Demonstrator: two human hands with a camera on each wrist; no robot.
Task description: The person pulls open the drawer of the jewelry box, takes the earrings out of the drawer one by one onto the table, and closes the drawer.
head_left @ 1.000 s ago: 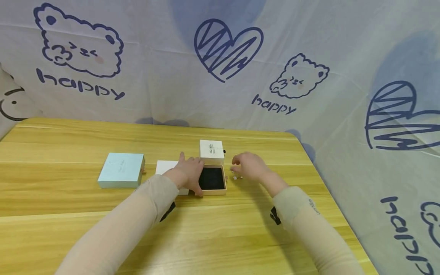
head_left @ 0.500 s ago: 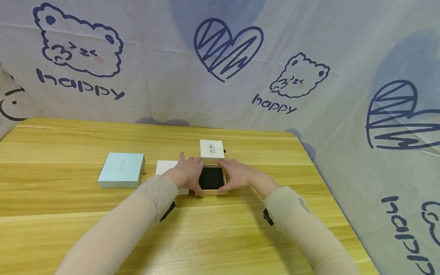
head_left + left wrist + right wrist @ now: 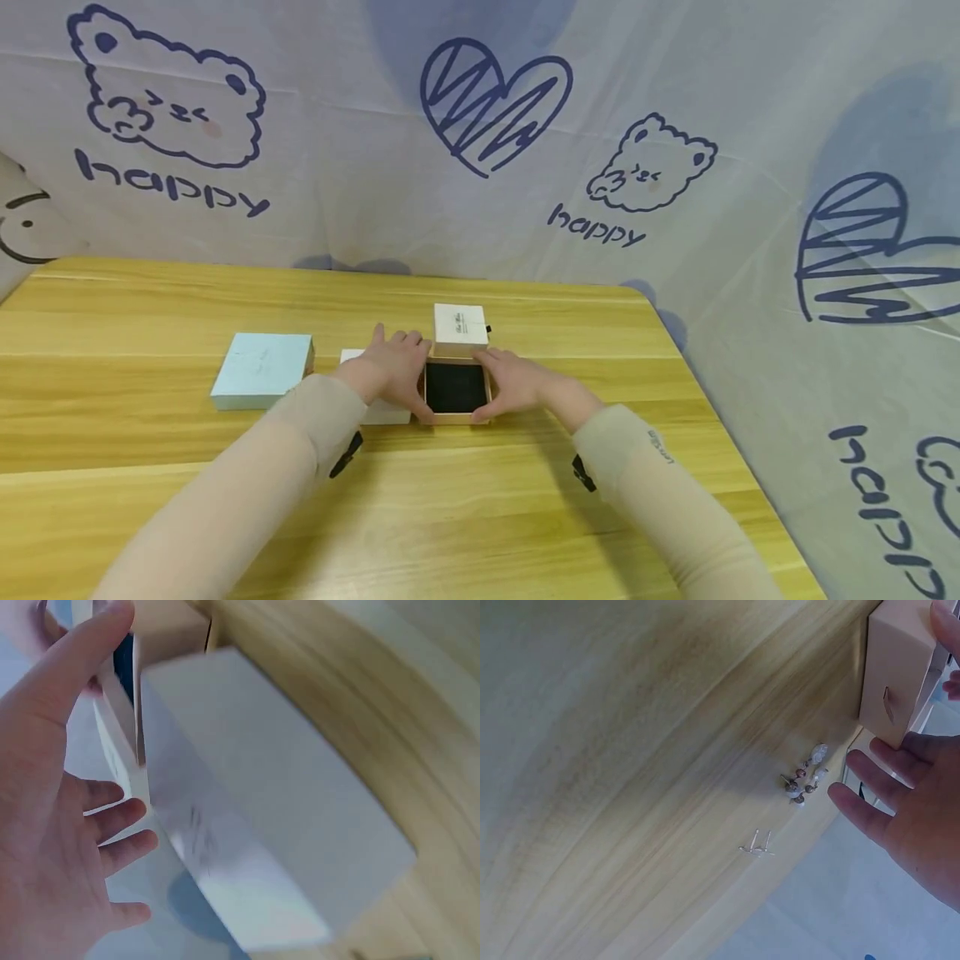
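Observation:
A peach-coloured box drawer (image 3: 453, 419) with a black pad (image 3: 456, 387) inside lies on the table. My left hand (image 3: 393, 367) holds its left end, thumb at the front and index finger towards the back. In the left wrist view, the other fingers are stretched apart beside a white box sleeve (image 3: 277, 765). At the drawer's right end, my right hand (image 3: 517, 383) grips the corners between thumb and fingers. The right wrist view shows the drawer's end wall (image 3: 896, 667) with a small pull tab. Beaded earrings (image 3: 802, 780) and small stud earrings (image 3: 757, 846) lie near that hand.
Directly behind the drawer stands a small white box (image 3: 460, 325) with dark print and a black tab. A light blue box (image 3: 262, 371) sits farther left on the wooden table (image 3: 480, 517). A printed cloth (image 3: 337, 133) hangs behind the table.
My right hand has come left from over the earrings and now grips the drawer's right end. My left hand has shifted slightly left, and more of the pad's left side shows.

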